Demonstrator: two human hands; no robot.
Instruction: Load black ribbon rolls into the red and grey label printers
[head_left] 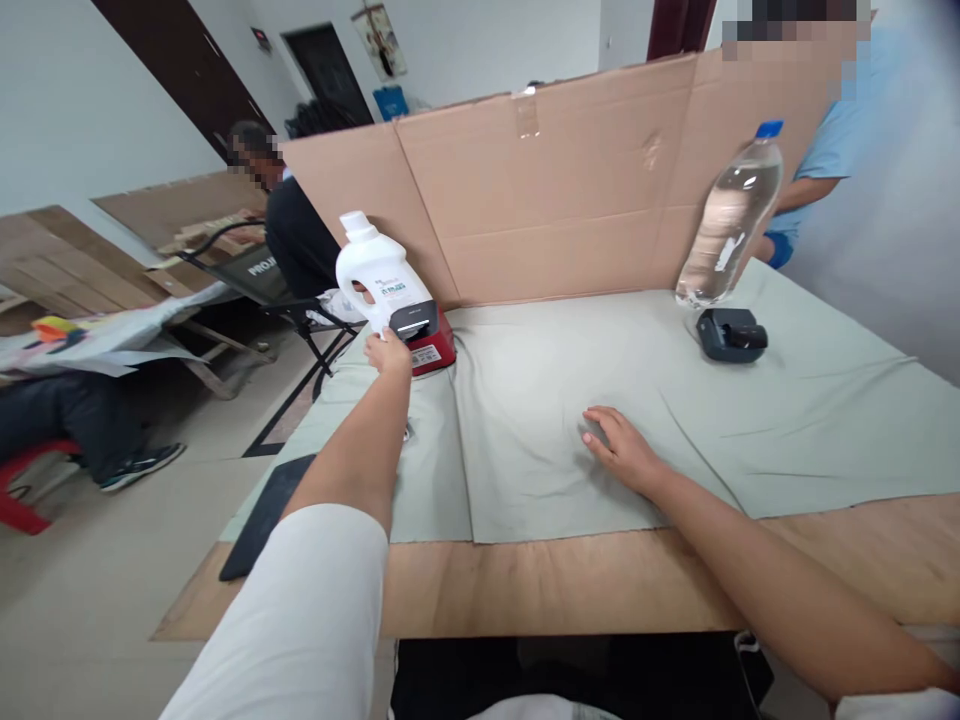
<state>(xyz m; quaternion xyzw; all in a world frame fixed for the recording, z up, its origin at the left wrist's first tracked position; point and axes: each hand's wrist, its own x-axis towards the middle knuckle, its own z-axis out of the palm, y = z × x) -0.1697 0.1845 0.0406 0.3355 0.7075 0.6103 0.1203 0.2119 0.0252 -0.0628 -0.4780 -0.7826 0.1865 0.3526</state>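
My left hand [388, 352] reaches far across the table, its fingers curled at the left front edge of a red and black box-shaped device [424, 338]. The far fingers are partly hidden. Just behind the device stands a large white jug-style bottle [382, 268] with a handle and white cap. My right hand [619, 447] hovers over or rests on the pale green cloth [540, 400], fingers apart and nothing in them. Farther right is a small dark device [731, 335]. A big clear bottle [727, 220] with a blue cap stands behind it.
A cardboard panel [555, 190] borders the table's back. At the left edge lies a flat black object [266, 515], partly behind my left arm. Bare wood [570, 585] shows along the front. One person sits beyond the left side, near a folding chair [255, 275]; another is behind the panel at right.
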